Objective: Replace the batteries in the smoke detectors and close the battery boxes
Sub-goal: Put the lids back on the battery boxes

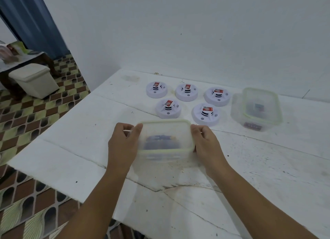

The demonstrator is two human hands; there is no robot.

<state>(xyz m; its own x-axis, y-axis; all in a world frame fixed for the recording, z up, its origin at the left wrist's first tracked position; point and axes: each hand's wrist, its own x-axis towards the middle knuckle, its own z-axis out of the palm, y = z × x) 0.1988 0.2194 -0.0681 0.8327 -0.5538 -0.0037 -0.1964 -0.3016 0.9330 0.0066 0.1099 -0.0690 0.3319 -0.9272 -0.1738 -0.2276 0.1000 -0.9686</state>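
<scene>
I have my left hand [123, 140] and right hand [205, 142] clamped on opposite short sides of the near battery box [165, 140], lid on, dark batteries dim inside. Just beyond my knuckles five smoke detectors [205, 114] lie with red-labelled batteries seated. Past my right hand, the second battery box [257, 110] looks lidded. I judge only closing remains.

Both hands, left hand [123, 142] and right hand [207, 144], grip lidded battery box [165, 140] on counter [71, 146]; five smoke detectors [185, 103] behind.
</scene>
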